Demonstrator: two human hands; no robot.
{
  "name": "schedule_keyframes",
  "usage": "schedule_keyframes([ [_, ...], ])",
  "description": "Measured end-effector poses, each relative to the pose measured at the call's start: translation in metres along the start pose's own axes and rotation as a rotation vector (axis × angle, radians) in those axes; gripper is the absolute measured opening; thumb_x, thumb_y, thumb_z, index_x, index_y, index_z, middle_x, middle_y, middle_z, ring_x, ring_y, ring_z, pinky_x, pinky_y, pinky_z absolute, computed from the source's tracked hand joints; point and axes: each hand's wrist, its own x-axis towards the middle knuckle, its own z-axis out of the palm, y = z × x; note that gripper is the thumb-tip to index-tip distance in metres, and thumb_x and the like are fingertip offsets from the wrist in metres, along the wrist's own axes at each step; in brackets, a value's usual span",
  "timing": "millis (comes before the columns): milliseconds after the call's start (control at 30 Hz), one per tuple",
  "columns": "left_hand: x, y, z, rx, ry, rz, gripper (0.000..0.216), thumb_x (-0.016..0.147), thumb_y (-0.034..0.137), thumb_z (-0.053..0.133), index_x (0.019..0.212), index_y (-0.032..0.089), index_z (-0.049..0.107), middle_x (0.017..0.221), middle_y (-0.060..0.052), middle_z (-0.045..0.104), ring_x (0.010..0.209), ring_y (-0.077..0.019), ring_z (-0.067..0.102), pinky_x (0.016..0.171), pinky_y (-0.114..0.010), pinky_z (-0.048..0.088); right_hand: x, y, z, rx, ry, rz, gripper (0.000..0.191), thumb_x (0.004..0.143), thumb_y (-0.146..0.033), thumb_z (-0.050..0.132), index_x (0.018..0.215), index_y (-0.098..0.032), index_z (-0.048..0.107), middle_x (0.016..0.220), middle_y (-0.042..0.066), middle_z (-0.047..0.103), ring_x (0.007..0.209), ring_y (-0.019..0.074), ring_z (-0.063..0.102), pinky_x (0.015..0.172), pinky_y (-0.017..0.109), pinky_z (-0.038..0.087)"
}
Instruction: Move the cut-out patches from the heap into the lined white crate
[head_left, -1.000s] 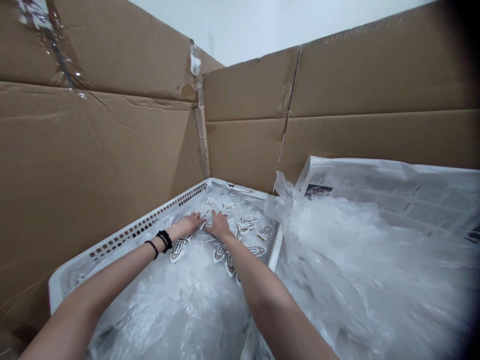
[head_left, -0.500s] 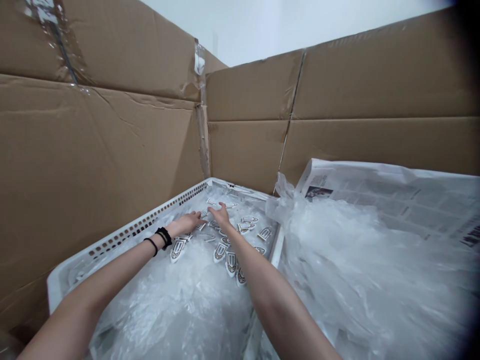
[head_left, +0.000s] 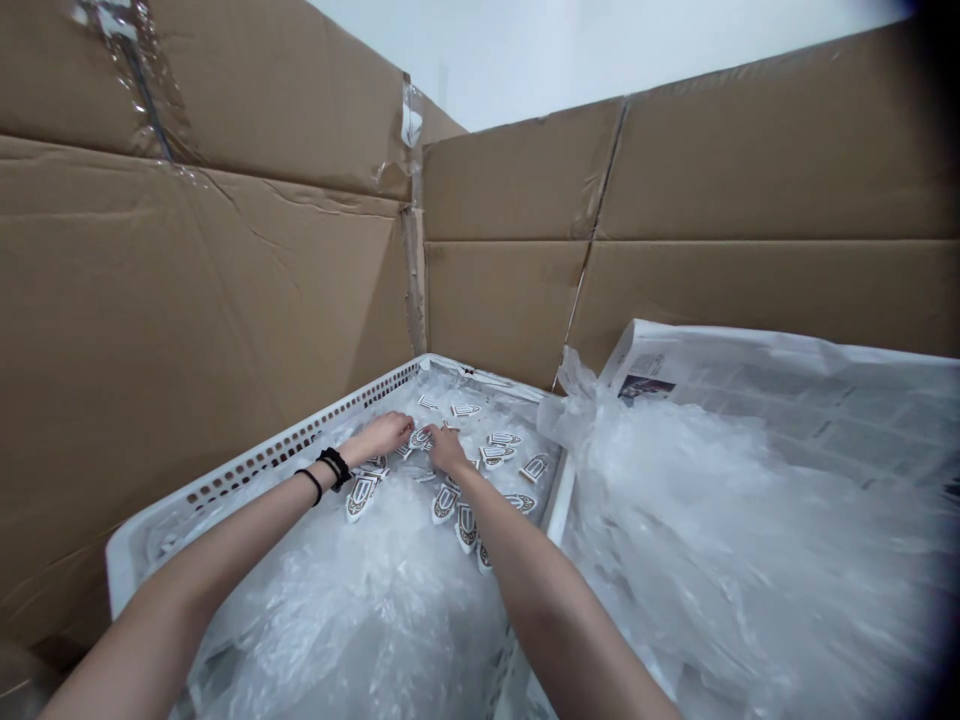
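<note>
My left hand [head_left: 387,432], with black bands at the wrist, is over the far part of a white plastic basket [head_left: 247,465]. Its fingers are curled against the left edge of a small white arch-shaped piece [head_left: 421,437] with a dark pattern. From the other side, my right hand [head_left: 448,451] pinches the same piece; its fingertips are partly hidden. Similar patterned pieces [head_left: 465,526] lie scattered around both hands on crumpled clear plastic [head_left: 375,590]. Several are beneath or beside my right forearm, and a few [head_left: 363,495] lie below my left wrist.
Tall cardboard walls [head_left: 510,290] stand behind and to the left of the basket. On the right, more crumpled clear plastic [head_left: 697,520] is heaped in front of a printed newspaper sheet [head_left: 795,390].
My hands have closed from spread fingers onto a patterned piece, which now shows raised between them. The view has shifted slightly.
</note>
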Motion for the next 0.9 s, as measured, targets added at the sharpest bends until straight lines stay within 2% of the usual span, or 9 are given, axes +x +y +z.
schedule_keyframes([
  [67, -0.003, 0.013, 0.011, 0.001, 0.038, 0.014, 0.03, 0.092, 0.025, 0.047, 0.113, 0.012, 0.062, 0.107, -0.015, 0.068, 0.102, -0.0265, 0.061, 0.087, -0.034, 0.048, -0.005, -0.002, -0.003, -0.038, 0.012, 0.007, 0.052, 0.074, 0.005, 0.051, 0.121, -0.016, 0.059, 0.118, 0.011, 0.06, 0.118, 0.0253, 0.049, 0.095, 0.029, 0.036],
  [233, -0.004, 0.029, 0.028, -0.005, 0.079, 0.037, 0.026, 0.089, 0.022, 0.054, 0.11, 0.012, 0.065, 0.106, -0.015, 0.068, 0.103, -0.0271, 0.061, 0.091, -0.035, 0.047, -0.007, -0.006, -0.009, -0.073, 0.068, 0.061, 0.056, 0.081, 0.002, 0.044, 0.134, -0.013, 0.045, 0.131, 0.014, 0.053, 0.121, 0.0243, 0.047, 0.093, 0.029, 0.037],
  [333, 0.0, 0.023, 0.02, -0.12, 0.157, 0.029, 0.029, 0.087, 0.021, 0.057, 0.114, 0.015, 0.066, 0.112, -0.012, 0.069, 0.106, -0.025, 0.062, 0.094, -0.033, 0.046, -0.005, -0.007, -0.012, -0.078, 0.08, 0.087, 0.054, 0.081, 0.0, 0.047, 0.133, -0.014, 0.042, 0.131, 0.013, 0.053, 0.12, 0.022, 0.049, 0.092, 0.027, 0.038],
  [433, 0.005, 0.012, 0.005, -0.348, 0.277, 0.004, 0.028, 0.088, 0.027, 0.057, 0.112, 0.016, 0.069, 0.111, -0.01, 0.071, 0.1, -0.0226, 0.065, 0.091, -0.032, 0.048, -0.006, -0.007, -0.014, -0.092, 0.072, 0.102, 0.046, 0.081, -0.003, 0.048, 0.126, -0.014, 0.044, 0.125, 0.011, 0.056, 0.114, 0.0194, 0.054, 0.089, 0.025, 0.04],
  [533, 0.006, 0.003, -0.003, -0.509, 0.434, -0.089, 0.032, 0.089, 0.031, 0.054, 0.113, 0.013, 0.068, 0.105, -0.01, 0.072, 0.091, -0.0211, 0.066, 0.083, -0.03, 0.05, -0.01, -0.007, -0.016, -0.124, 0.035, 0.112, 0.04, 0.082, -0.011, 0.058, 0.12, -0.013, 0.047, 0.118, 0.013, 0.06, 0.111, 0.0222, 0.056, 0.085, 0.027, 0.042],
  [600, 0.005, 0.001, -0.003, -0.523, 0.489, -0.177, 0.034, 0.089, 0.03, 0.053, 0.113, 0.011, 0.067, 0.101, -0.011, 0.073, 0.087, -0.0212, 0.066, 0.081, -0.03, 0.05, -0.013, -0.008, -0.017, -0.159, 0.004, 0.104, 0.042, 0.079, -0.011, 0.064, 0.118, -0.012, 0.05, 0.118, 0.016, 0.061, 0.114, 0.0251, 0.055, 0.086, 0.028, 0.043],
  [667, 0.001, 0.002, 0.003, -0.451, 0.424, -0.226, 0.031, 0.088, 0.028, 0.054, 0.11, 0.011, 0.068, 0.099, -0.011, 0.073, 0.087, -0.0222, 0.066, 0.081, -0.03, 0.05, -0.016, -0.01, -0.018, -0.198, -0.022, 0.09, 0.042, 0.077, -0.003, 0.063, 0.117, -0.013, 0.053, 0.118, 0.017, 0.062, 0.118, 0.0256, 0.053, 0.087, 0.028, 0.042],
  [767, -0.006, 0.01, 0.014, -0.243, 0.238, -0.187, 0.026, 0.089, 0.027, 0.056, 0.107, 0.013, 0.069, 0.102, -0.012, 0.072, 0.095, -0.0247, 0.065, 0.083, -0.03, 0.048, -0.017, -0.014, -0.019, -0.234, -0.047, 0.085, 0.045, 0.076, 0.006, 0.056, 0.116, -0.015, 0.056, 0.119, 0.015, 0.063, 0.119, 0.0236, 0.053, 0.086, 0.026, 0.041],
  [900, -0.008, 0.025, 0.021, 0.01, 0.122, -0.137, 0.029, 0.094, 0.032, 0.051, 0.113, 0.016, 0.066, 0.101, -0.015, 0.069, 0.096, -0.026, 0.063, 0.082, -0.031, 0.046, -0.011, -0.015, -0.025, -0.22, -0.063, 0.139, 0.04, 0.073, 0.002, 0.061, 0.109, -0.017, 0.06, 0.111, 0.011, 0.067, 0.106, 0.0219, 0.061, 0.077, 0.024, 0.043],
])
